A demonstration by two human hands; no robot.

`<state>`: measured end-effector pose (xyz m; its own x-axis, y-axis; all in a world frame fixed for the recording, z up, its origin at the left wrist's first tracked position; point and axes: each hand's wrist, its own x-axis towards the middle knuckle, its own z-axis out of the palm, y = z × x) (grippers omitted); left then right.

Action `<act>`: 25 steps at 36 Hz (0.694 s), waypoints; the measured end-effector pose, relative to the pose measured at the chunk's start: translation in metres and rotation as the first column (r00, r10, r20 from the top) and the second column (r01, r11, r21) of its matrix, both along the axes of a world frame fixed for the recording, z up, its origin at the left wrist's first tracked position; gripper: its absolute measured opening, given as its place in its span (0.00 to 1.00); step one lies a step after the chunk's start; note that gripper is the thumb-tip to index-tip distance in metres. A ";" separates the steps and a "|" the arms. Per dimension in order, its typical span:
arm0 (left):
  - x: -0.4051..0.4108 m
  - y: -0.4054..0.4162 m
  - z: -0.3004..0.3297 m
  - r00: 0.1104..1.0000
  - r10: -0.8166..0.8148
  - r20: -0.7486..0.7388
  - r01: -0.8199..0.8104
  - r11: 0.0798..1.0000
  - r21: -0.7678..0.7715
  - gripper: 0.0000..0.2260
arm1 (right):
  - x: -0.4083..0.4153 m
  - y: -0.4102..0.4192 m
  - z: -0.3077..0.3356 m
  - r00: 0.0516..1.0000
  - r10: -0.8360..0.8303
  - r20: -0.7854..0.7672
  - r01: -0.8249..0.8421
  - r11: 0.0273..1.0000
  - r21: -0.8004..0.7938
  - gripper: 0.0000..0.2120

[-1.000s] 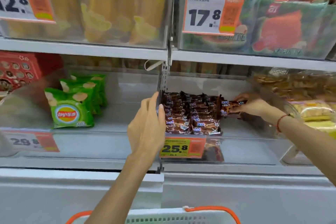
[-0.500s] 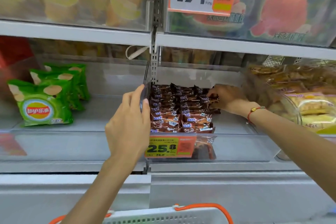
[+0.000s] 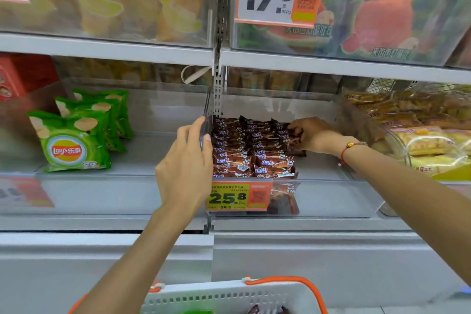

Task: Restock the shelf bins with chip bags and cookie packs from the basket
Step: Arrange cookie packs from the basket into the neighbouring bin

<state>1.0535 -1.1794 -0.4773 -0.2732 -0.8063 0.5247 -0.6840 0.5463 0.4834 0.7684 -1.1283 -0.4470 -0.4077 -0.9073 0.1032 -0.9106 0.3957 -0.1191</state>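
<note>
Step in hand looked like tidying the cookie packs [image 3: 251, 150] already in the clear bin [image 3: 331, 197] on the middle shelf, w/ the chip bags [image 3: 76, 140] standing upright, fronts out, in the bin to the left. Left hand [image 3: 186, 166] gripped the bin's left wall, thumb inside, fingers [image 3: 190, 132] curled over the edge, steadying it. Right hand [image 3: 309, 135] was at the back right of the stack, fingers curled on a pack there; exact pinch couldn't be told. Packs lay flat in rows, long axis left-right, labels up, filling only the left part of the bin. Next prob. calls for letting go and reaching down to the basket [image 3: 224, 296] for more, then laying them the same way in the free right side.
</note>
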 end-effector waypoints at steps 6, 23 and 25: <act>0.003 0.004 0.005 0.999 -0.045 -0.008 0.046 0.998 0.034 0.19 | 0.015 0.039 0.019 0.998 0.015 -0.055 -0.019 0.996 -0.090 0.19; 0.042 0.062 -0.007 0.976 -0.207 -0.071 0.193 0.966 -0.173 0.16 | 0.136 0.159 -0.025 0.987 0.114 0.113 -0.031 0.828 -0.560 0.11; 0.045 0.080 -0.019 0.967 -0.249 -0.053 0.230 0.944 -0.237 0.13 | 0.141 0.163 -0.042 0.977 0.108 0.184 -0.005 0.875 -0.484 0.09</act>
